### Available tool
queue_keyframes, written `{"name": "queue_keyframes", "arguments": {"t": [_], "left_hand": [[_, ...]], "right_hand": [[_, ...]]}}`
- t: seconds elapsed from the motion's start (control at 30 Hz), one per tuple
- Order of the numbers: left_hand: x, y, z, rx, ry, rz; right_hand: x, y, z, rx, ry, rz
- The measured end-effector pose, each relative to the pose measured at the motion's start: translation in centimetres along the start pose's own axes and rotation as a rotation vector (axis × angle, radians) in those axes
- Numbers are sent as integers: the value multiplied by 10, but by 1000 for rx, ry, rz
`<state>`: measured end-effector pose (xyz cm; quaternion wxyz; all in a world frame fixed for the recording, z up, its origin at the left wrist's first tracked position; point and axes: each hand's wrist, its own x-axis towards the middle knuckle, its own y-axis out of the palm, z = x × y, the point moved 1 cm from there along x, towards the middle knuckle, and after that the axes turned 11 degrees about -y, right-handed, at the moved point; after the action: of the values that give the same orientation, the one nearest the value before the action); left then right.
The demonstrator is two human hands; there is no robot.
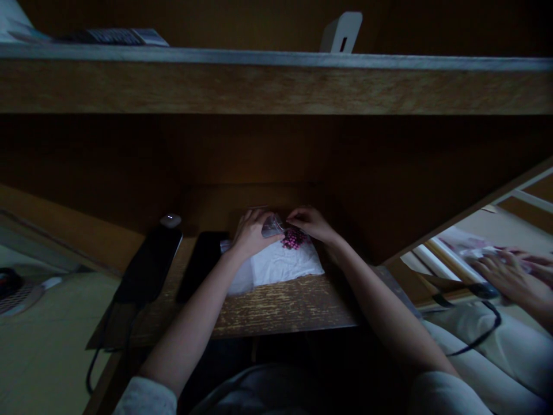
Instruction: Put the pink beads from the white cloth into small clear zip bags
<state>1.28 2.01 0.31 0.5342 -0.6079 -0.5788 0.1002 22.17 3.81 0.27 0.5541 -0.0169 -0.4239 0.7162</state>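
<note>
Both forearms (194,311) reach forward, left hand (254,233) and right hand (310,223) curled inward (fingertips (290,213) nearly meeting).

I'm looking down on a worn wooden counter (276,311) in dim light, with a dark wood back panel (259,155) rising behind it. Above the counter runs a wooden shelf (276,86) with a grey edge, carrying a magazine (114,37) and a white box (341,31). Left of the counter I can see a pale floor (47,346), with a round mesh object (17,294) on it.
</note>
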Motion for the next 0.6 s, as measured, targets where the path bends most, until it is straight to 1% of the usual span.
{"name": "queue_keyframes", "arguments": {"t": [0.07,0.13,0.23,0.33,0.47,0.53,0.6], "left_hand": [[0,1,0,-8,-1,4],[0,1,1,-15,-2,6],[0,2,2,-11,-4,-1],[0,1,2,-3,-5,-6],[0,0,0,-1,-9,0],[0,0,0,-2,-11,6],[0,0,1,-3,-12,9]], "right_hand": [[1,2,8,129,4,-50],[1,5,16,217,-6,-59],[0,4,22,216,-21,-47],[-1,-1,15,59,-56,-29],[-3,-6,0,-251,-108,135],[-5,-5,-4,-332,-119,200],[-6,-4,-6,-372,-127,235]]}}
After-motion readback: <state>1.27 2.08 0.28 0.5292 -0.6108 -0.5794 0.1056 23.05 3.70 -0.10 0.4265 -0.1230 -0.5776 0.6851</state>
